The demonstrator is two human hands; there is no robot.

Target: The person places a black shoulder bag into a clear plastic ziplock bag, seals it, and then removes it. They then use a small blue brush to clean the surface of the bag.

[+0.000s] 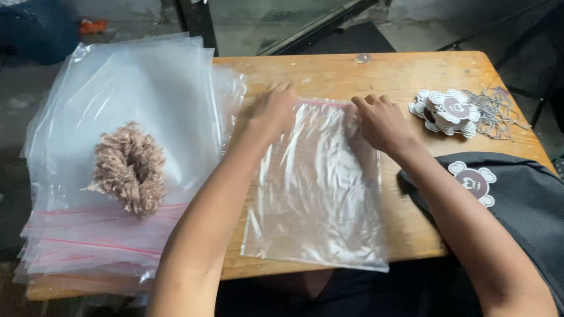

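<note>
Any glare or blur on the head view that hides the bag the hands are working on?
Head view: soft daylight streaks glare across the clear bag, its edges readable; left hand and right hand sharp at its top; floor beyond the table dim.

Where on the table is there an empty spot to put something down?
Bare wood shows along the far edge of the wooden table, beyond both hands, and between the clear zip bag and the pile of flower-shaped paper tags. The left side is crowded: a stack of clear plastic bags with a fuzzy beige yarn bundle on top.
</note>
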